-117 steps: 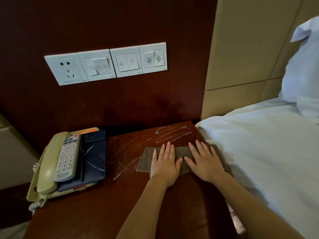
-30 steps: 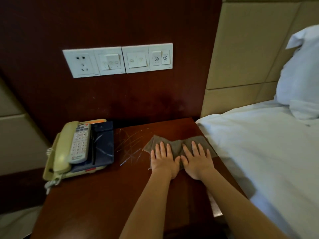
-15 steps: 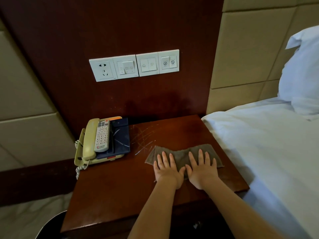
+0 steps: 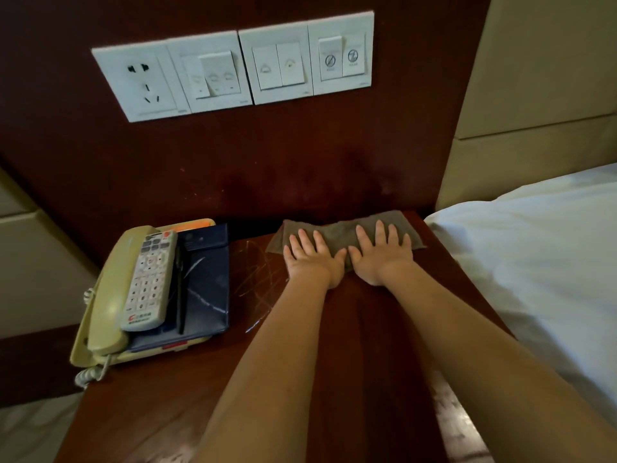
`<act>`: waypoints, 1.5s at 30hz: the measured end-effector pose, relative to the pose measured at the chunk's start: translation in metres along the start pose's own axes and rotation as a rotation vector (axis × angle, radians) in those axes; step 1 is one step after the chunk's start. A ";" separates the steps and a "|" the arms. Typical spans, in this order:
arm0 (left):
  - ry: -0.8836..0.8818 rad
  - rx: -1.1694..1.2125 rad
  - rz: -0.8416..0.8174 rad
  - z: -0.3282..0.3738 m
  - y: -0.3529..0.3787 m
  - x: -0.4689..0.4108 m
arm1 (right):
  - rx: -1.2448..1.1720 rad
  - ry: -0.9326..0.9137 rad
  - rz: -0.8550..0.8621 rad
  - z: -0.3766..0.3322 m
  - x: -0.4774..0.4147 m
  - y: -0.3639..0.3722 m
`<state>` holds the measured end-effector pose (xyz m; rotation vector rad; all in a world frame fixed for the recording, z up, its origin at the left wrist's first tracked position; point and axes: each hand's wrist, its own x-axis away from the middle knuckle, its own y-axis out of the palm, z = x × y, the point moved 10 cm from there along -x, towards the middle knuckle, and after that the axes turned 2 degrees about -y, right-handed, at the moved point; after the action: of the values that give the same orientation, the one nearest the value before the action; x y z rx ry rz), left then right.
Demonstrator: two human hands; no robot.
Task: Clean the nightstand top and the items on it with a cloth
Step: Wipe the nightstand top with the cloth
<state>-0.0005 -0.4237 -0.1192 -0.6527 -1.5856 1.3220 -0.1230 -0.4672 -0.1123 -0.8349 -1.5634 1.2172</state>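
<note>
Where the brown cloth (image 4: 337,230) lies flat along the far edge of the nightstand (image 4: 167,396) top, just right of some pale marks (image 4: 260,279), the left hand (image 4: 312,259) and right hand (image 4: 380,259) press it side by side with straight fingers, gripping nothing. A sweep to the left could, I judge, knock the remote (image 4: 150,279), which rests loose on the telephone (image 4: 103,305) beside a dark folder (image 4: 207,289). Forearms hide much of the near top, and whether the marks are dirt or scratches cannot be told.

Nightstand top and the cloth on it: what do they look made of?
Nightstand top: looks like dark red-brown wood or veneer, glossy; it reflects light and shows pale scratches. Cloth: seems soft grey-brown towelling or microfibre, matte, slightly rumpled.
</note>
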 end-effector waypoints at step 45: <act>0.073 0.110 0.162 -0.046 0.061 0.199 | -0.130 -0.248 0.058 -0.042 0.182 0.067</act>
<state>-0.0522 -0.2167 -0.1142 -0.7647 -1.4141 1.4762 -0.1429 -0.2706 -0.1257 -0.8420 -1.8457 1.3107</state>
